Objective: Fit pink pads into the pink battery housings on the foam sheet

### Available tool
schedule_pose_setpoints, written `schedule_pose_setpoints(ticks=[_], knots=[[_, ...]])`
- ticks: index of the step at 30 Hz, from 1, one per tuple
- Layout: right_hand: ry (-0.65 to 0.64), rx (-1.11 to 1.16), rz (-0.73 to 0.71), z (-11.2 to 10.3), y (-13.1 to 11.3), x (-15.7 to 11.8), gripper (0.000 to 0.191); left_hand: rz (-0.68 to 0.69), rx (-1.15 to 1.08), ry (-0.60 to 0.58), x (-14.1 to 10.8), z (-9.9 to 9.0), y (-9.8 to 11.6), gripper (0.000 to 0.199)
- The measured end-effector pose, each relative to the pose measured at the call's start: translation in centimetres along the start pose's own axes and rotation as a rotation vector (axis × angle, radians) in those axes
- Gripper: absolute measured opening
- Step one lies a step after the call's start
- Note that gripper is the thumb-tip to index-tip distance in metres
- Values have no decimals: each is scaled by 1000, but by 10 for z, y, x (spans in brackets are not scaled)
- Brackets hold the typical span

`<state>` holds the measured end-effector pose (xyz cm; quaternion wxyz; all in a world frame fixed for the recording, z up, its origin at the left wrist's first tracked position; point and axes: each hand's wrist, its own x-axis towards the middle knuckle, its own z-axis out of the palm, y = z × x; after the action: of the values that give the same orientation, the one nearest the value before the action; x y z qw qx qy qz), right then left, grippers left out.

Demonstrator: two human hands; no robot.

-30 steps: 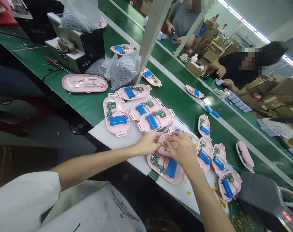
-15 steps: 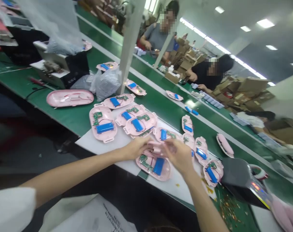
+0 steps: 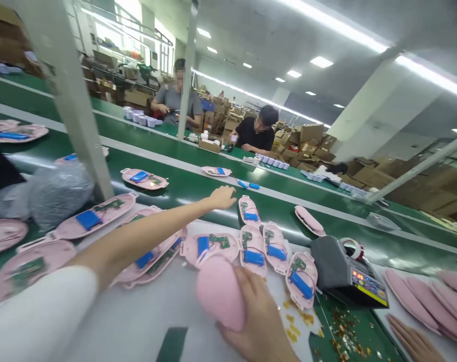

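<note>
My right hand grips a pink plastic shell, its smooth rounded outside facing me, close above the white work surface. My left hand is stretched far forward over the green belt, fingers apart and with nothing visible in them. Just beyond it lie loose blue battery packs and a pink shell half with a blue battery. A shell half with a green circuit board and battery sits right behind the held shell. Several similar halves, one of them beside a grey machine, lie around my hands.
A grey tape dispenser with a lit display stands at right. Beyond it are stacked pink covers and another person's hand. A metal post rises at left beside a bubble-wrap bundle. Two co-workers sit across the belt.
My hands were together on a pink piece; now the left has reached forward over the belt while the right holds the shell nearer me. The view has swung to the right.
</note>
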<state>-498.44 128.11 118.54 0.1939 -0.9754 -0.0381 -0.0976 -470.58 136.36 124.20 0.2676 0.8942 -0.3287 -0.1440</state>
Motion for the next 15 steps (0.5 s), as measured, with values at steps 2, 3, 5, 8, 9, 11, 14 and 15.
schedule_pose_setpoints(ticks=[2,3,5,8,9,11,14,15], knots=[[158,-84,169,-31,39,21,81,-76,-30,12,67,21,14,45],[218,-136,273,-46,61,38,78,-91,-53,1,92,31,20,45],[256,-239,472,-70,106,83,74,-60,-105,-36,127,48,28,39],[141,-378,643,-86,171,160,70,48,-177,-37,146,45,22,28],[98,-400,653,-84,188,184,66,73,-189,-9,143,35,14,28],[48,-390,615,-73,210,225,55,108,-186,88,118,0,-9,41],[50,-277,475,-53,203,261,47,114,-198,301,31,-57,-43,54],[71,-233,423,-50,191,263,48,53,-201,355,-7,-67,-50,50]])
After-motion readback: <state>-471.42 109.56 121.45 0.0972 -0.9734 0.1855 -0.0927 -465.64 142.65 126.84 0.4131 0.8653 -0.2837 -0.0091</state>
